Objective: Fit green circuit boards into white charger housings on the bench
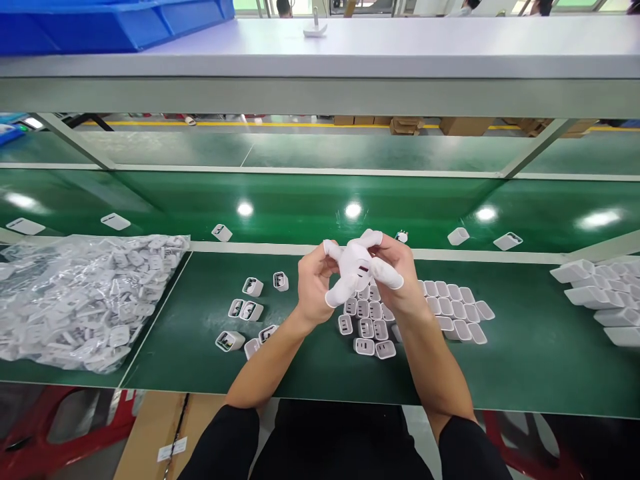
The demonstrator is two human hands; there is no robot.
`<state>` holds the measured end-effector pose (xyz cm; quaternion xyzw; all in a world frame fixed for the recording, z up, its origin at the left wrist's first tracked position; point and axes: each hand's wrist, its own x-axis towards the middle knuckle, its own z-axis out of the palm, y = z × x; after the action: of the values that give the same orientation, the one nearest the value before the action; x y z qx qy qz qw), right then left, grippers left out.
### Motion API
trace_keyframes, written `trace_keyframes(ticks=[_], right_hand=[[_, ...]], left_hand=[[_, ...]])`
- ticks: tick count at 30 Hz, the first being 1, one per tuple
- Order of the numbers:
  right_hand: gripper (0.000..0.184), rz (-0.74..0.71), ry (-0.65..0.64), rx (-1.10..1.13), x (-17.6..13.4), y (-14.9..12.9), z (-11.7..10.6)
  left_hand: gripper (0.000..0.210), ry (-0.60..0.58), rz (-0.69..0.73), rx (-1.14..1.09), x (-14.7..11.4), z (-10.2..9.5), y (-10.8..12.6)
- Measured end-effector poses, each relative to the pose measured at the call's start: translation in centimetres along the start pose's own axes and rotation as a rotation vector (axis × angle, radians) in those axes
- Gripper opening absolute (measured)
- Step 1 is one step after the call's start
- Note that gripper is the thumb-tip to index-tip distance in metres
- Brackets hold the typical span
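Above the middle of the green bench, a small white charger housing point(362, 268) with dark slots is held between both hands. My left hand point(316, 283) pinches it from the left, and my right hand point(400, 270) grips its right side. White cots cover several fingertips and hide much of the housing. Beneath the hands stand several white housings with slotted ends point(363, 309). To their right lie rows of plain-faced white housings point(453, 308). Left of my left hand are several open housings with circuit parts inside point(251, 311).
A clear plastic bag of white parts point(90, 300) covers the bench's left end. White housings point(600, 287) are stacked at far right. Behind runs a green belt point(295, 213) bearing scattered pieces. A shelf point(425, 43) crosses above, with a blue bin point(175, 27) and a white plug piece point(315, 30).
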<state>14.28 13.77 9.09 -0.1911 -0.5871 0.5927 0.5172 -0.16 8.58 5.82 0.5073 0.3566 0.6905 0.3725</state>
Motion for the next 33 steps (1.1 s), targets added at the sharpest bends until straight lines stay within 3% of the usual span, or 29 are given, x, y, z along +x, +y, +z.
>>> trace_keyframes(ticks=[10,20,33], right_hand=[[0.04,0.005,0.012,0.016,0.3,-0.2,-0.7],[0.033,0.069,-0.034,-0.052,0.2,-0.3,-0.7],[0.042,0.01,0.037,-0.056,0.1,0.5,-0.2]], left_hand=[[0.04,-0.064,0.036,0.067,0.2,-0.1,-0.6],[0.044,0.073,0.009,-0.001,0.2,0.8,-0.6],[0.04,0.069,0.054,-0.044,0.0,0.8,-1.3]])
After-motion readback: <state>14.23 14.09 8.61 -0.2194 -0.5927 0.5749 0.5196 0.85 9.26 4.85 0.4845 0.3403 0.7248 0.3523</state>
